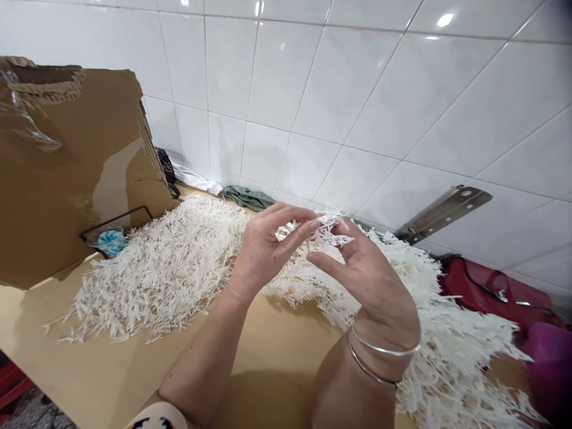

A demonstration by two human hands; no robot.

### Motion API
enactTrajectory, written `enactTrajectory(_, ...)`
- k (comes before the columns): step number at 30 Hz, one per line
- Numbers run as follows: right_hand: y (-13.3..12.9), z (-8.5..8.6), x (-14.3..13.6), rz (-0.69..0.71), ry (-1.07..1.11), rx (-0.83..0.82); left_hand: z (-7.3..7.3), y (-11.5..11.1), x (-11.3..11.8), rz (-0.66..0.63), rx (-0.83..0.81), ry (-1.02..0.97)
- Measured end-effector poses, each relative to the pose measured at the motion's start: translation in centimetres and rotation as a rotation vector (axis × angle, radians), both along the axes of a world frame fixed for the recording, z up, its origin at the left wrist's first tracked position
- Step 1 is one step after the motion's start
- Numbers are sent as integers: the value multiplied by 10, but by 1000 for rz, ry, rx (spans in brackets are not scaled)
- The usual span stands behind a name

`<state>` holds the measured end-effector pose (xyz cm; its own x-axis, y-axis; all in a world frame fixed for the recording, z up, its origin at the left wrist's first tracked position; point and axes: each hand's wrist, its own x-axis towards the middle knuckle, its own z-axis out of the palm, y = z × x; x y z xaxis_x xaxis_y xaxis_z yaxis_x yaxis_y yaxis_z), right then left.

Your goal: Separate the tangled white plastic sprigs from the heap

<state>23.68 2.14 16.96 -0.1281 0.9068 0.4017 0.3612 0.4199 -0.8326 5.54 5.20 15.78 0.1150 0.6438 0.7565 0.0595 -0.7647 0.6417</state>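
In the middle of the head view, my left hand [272, 241] is closed in a pinch on a small bunch of white, thin branching sprigs [330, 229], which look like plastic. My right hand [364, 262] is just to the right of it, with curled fingers at the bunch's right end. Its thumb stands apart below the bunch, and its fingertips are partly hidden by the sprigs. Two thin silver bangles [379, 351] circle the right wrist. A large pile of loose white sprigs [161, 268] lies left of my hands, and another white heap [447, 345] spreads to the right.
A torn cardboard box [58, 179] stands at the left on the tan table [263, 351]. Along the tiled wall [286, 77] are a green cloth [248, 196], a metal bracket [442, 214] and a red bag [500, 286]. Something purple [549, 351] sits at the right edge.
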Motion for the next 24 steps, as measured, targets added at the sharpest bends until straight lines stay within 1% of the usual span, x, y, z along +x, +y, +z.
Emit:
enactTrajectory(3,-10,1,5,-88,121,199,1,-3,1,-2,7,4)
enactTrajectory(5,-16,1,3,-172,224,317,1,-5,2,2,20,10)
enactTrajectory(7,-21,3,-1,-257,257,390,2,-6,2,4,33,19)
enactTrajectory(10,-24,6,-7,-315,202,447,4,-7,1,-1,42,43)
enactTrajectory(17,-23,9,-11,-327,-36,511,5,-7,-1,-1,63,70)
enactTrajectory(20,-20,8,-11,-351,-73,556,5,-7,-1,-3,66,70)
enactTrajectory(24,-18,8,-12,-341,-95,546,5,-7,-1,-1,65,74)
